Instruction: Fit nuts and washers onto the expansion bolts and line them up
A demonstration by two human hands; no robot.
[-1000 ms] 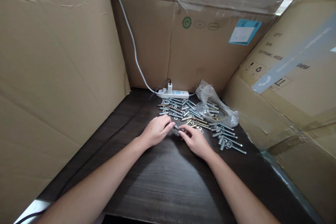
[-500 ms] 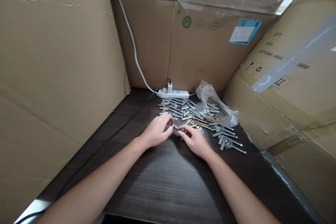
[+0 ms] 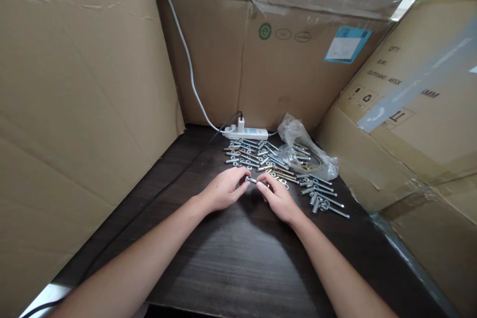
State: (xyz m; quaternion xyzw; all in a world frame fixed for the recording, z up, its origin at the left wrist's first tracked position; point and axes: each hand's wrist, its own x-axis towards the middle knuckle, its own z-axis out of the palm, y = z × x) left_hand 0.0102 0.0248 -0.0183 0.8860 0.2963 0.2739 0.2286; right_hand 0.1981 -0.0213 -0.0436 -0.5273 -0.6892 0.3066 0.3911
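Between my two hands, just above the dark table, is a small metal bolt (image 3: 253,180), lying roughly sideways. My left hand (image 3: 227,189) pinches its left end between thumb and fingers. The thumb and fingers of my right hand (image 3: 278,196) are closed on its right end. Part of the bolt is hidden by the fingertips, so I cannot tell which pieces sit on it. Behind my hands lie several rows of bolts, sleeves and washers (image 3: 246,154), some silver and some brassy. More silver expansion bolts (image 3: 322,196) lie to the right of my right hand.
A white power strip (image 3: 248,133) with a plugged-in adapter stands at the back. A crumpled clear plastic bag (image 3: 298,134) lies beside it. A black cable (image 3: 167,184) runs along the table's left. Cardboard boxes (image 3: 208,59) wall in the left, back and right.
The bolt has turned to lie more level, and more of it shows between my hands. My right hand has shifted slightly to the right; my left fingers have moved slightly.
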